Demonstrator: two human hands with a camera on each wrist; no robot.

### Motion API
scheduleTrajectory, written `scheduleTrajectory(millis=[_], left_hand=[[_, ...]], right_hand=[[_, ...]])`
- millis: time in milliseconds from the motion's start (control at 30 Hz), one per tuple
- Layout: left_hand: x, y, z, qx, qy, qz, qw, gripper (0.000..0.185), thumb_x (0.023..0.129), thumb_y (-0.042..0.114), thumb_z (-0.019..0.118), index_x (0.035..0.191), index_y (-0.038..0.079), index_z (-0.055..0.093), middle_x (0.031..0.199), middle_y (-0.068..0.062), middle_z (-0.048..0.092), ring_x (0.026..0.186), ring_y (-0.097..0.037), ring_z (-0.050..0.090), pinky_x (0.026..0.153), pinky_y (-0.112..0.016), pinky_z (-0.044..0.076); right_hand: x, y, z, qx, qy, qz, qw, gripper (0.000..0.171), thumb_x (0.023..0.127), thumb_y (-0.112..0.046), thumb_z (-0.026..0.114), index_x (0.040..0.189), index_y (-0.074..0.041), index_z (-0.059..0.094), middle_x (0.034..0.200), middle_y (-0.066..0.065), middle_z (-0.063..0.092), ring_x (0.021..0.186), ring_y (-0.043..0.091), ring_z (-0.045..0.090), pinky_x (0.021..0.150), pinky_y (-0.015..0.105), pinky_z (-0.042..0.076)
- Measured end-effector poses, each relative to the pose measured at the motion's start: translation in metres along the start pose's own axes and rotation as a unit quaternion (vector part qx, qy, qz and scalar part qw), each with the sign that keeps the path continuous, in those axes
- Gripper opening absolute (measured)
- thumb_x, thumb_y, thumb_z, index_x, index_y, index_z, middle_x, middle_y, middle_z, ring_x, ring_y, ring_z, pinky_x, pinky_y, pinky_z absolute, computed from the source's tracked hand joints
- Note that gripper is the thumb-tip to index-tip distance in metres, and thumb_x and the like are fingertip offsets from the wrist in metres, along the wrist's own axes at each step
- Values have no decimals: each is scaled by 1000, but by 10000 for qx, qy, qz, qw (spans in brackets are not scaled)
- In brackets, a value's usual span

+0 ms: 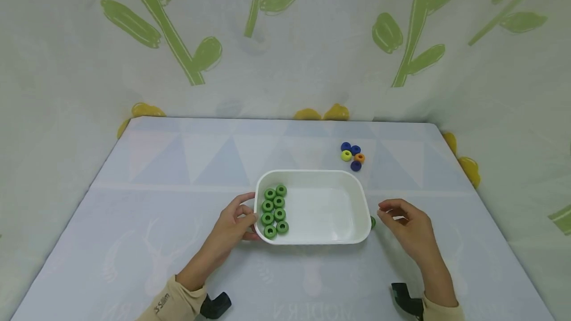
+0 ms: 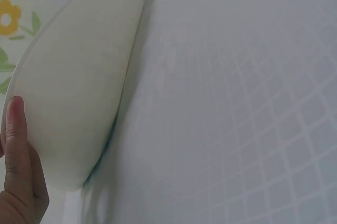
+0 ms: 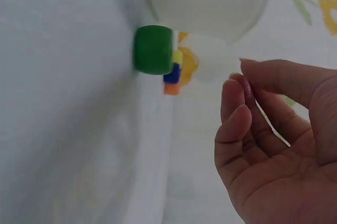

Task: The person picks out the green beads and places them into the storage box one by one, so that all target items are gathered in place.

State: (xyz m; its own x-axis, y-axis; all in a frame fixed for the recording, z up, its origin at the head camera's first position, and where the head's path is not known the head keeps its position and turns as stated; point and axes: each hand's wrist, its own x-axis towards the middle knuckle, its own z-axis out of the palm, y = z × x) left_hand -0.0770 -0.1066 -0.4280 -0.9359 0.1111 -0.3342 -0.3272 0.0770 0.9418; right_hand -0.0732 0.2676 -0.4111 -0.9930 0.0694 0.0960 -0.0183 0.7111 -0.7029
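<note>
A white oblong tray sits on the table with several green beads grouped along its left end. At that end my left hand grips the rim and side wall, also seen in the left wrist view with its fingers against the outer wall. One more green bead lies on the table just outside the tray's right end, partly hidden by it in the head view. Close to this bead, but apart from it, is my right hand, its fingers loosely bent with nothing between them.
Behind the tray's right part lies a small cluster of blue, yellow and orange beads. The table has a pale patterned cover, and a wall printed with leaves rises at its far edge.
</note>
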Motion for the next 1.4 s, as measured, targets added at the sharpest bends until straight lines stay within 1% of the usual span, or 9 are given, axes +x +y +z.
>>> scheduleTrajectory(millis=[167, 267, 333, 500, 633, 800, 1100, 1300, 1400], left_hand=[[0, 0, 1, 10, 4, -4, 10000, 56, 96, 5, 55, 150, 11, 41, 98, -11, 58, 73, -15, 64, 67, -32, 64], [0, 0, 1, 2, 12, 0, 10000, 56, 96, 5, 55, 150, 12, 41, 98, -11, 58, 73, -15, 64, 66, -32, 64], [0, 0, 1, 1, 9, 8, 10000, 56, 96, 5, 55, 149, 12, 41, 98, -11, 58, 73, -16, 64, 66, -32, 64], [0, 0, 1, -8, -7, 31, 10000, 55, 96, 5, 55, 149, 12, 42, 98, -11, 58, 74, -15, 63, 66, -32, 64], [0, 0, 1, -4, -9, 29, 10000, 55, 96, 5, 55, 149, 13, 41, 98, -10, 57, 74, -15, 63, 66, -31, 64], [0, -1, 1, 15, 8, 23, 10000, 55, 96, 6, 55, 149, 13, 41, 98, -10, 58, 74, -16, 63, 66, -31, 64], [0, -1, 1, -9, 14, 4, 10000, 55, 96, 6, 55, 149, 13, 41, 98, -10, 58, 74, -16, 64, 66, -31, 64], [-1, 0, 0, -23, 20, -5, 10000, 55, 97, 6, 55, 150, 13, 41, 99, -11, 58, 74, -15, 64, 67, -31, 64], [-2, 0, 0, -29, -5, -10, 10000, 55, 97, 6, 55, 150, 12, 41, 100, -12, 58, 75, -15, 64, 67, -31, 64]], right_hand=[[-2, 12, 5, -56, -451, 142, 9989, 27, 88, -17, 77, 114, -11, 70, 110, 9, 71, 85, -8, 55, 68, 16, 51], [-2, 14, 7, -97, -581, 198, 9981, 31, 86, -16, 79, 115, -11, 70, 110, 9, 71, 87, -4, 56, 69, 16, 51], [-2, 15, 9, -157, -624, 143, 9978, 33, 84, -13, 80, 115, -10, 69, 109, 9, 71, 87, -2, 56, 69, 16, 52], [-2, 17, 12, -285, -659, 47, 9974, 37, 81, -9, 81, 116, -8, 69, 106, 10, 71, 86, 5, 59, 66, 17, 52], [-2, 18, 13, -301, -741, 198, 9966, 39, 81, -10, 82, 118, -6, 68, 107, 11, 70, 87, 11, 60, 66, 17, 51], [-1, 19, 17, -359, -879, 362, 9948, 41, 82, -13, 82, 120, -5, 67, 106, 11, 68, 86, 12, 59, 68, 18, 50], [0, 21, 22, -469, -990, 330, 9934, 41, 83, -13, 81, 121, -4, 67, 104, 10, 67, 84, 13, 57, 69, 22, 50], [0, 19, 20, -521, -943, 231, 9939, 40, 83, -10, 79, 121, -3, 66, 106, 12, 68, 88, 16, 60, 71, 23, 52], [0, 17, 17, -584, -890, 258, 9940, 40, 84, -12, 79, 121, -5, 66, 107, 12, 68, 91, 18, 60, 71, 22, 53]])
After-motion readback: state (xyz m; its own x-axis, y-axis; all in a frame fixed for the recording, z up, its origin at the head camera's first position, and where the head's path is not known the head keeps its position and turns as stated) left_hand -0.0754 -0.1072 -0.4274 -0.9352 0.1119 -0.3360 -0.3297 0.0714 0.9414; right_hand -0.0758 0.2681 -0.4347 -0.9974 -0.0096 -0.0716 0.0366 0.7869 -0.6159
